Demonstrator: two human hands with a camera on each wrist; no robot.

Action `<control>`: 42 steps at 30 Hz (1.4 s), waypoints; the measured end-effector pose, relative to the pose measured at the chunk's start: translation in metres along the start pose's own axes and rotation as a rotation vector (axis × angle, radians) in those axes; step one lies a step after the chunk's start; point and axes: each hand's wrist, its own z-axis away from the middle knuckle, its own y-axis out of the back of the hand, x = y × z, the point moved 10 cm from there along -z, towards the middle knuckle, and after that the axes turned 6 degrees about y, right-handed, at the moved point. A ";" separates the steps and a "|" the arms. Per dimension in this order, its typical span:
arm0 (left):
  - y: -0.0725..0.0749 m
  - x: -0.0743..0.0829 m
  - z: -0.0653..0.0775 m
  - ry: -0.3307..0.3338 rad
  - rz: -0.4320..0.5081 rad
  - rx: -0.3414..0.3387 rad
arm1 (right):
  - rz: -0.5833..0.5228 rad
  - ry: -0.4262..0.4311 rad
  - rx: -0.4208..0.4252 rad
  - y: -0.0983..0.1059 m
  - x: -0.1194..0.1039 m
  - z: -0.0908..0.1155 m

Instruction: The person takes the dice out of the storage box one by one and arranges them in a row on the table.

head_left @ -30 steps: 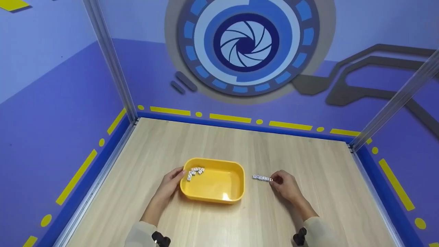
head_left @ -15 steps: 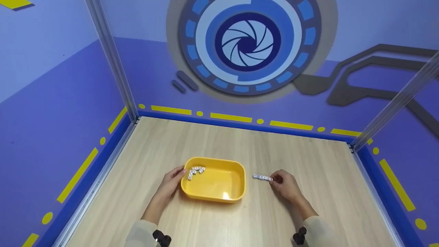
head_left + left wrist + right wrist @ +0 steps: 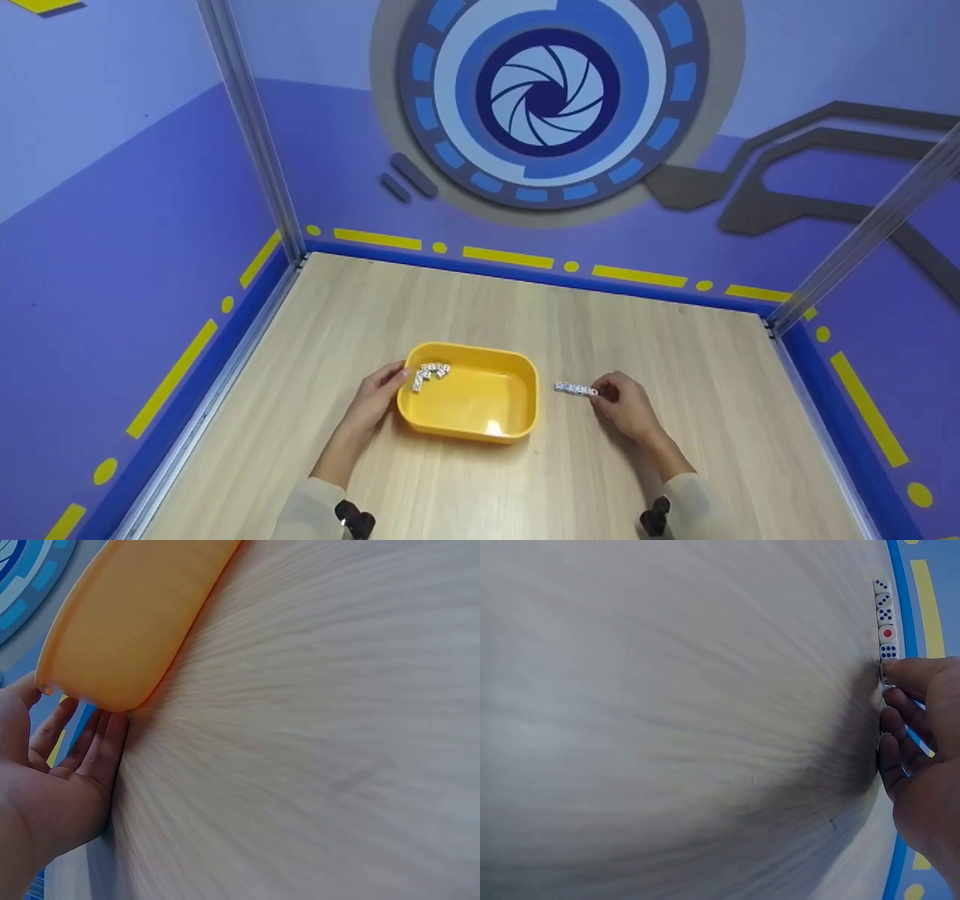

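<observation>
A yellow plastic box (image 3: 480, 401), low and open-topped, sits on the wooden table with several white dice (image 3: 434, 369) gathered in its far left corner. My left hand (image 3: 376, 394) holds the box's left end, thumb at the rim and the other fingers against the outer wall; the left wrist view shows this hand (image 3: 56, 772) from beside the box (image 3: 135, 622). Right of the box lies a straight row of dice (image 3: 573, 388). At the row's right end my right hand (image 3: 934, 742) pinches the last die (image 3: 886, 676), mostly hidden by the fingertips. Pips show on the other dice (image 3: 886, 614).
Purple-blue panels (image 3: 322, 165) with yellow dashes enclose the table (image 3: 525, 307) at the back and both sides. Metal posts (image 3: 259, 142) stand at the corners. Between the box and the dice row runs a narrow strip of bare wood.
</observation>
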 end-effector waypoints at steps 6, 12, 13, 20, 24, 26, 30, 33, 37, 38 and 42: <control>-0.002 -0.002 -0.002 0.019 -0.008 0.005 | -0.050 -0.002 -0.005 0.002 0.004 0.002; -0.002 -0.002 -0.002 0.014 -0.009 -0.004 | -0.078 -0.013 0.003 0.011 0.000 0.001; -0.002 -0.002 -0.002 0.010 -0.009 -0.007 | -0.079 -0.005 0.015 0.014 -0.003 0.000; 0.001 0.000 -0.002 -0.004 0.016 -0.017 | -0.179 0.034 0.109 0.016 -0.038 -0.015; 0.001 0.000 -0.002 0.003 0.038 -0.017 | -0.233 0.081 0.127 0.001 -0.070 -0.025; 0.001 -0.002 -0.001 0.019 0.039 -0.008 | -0.254 0.104 0.126 -0.009 -0.088 -0.030; 0.001 -0.004 -0.002 0.027 0.030 0.004 | -0.305 0.138 0.125 -0.026 -0.125 -0.038; 0.000 -0.002 -0.002 0.025 0.022 0.006 | -0.368 0.180 0.122 -0.038 -0.151 -0.045; 0.002 0.000 -0.002 0.012 0.017 0.007 | -0.418 0.239 0.091 -0.059 -0.184 -0.053; 0.001 0.001 -0.002 0.008 0.015 0.006 | -0.421 0.245 0.082 -0.065 -0.188 -0.055; 0.000 0.003 -0.001 -0.010 0.007 0.000 | -0.425 0.240 0.049 -0.092 -0.196 -0.061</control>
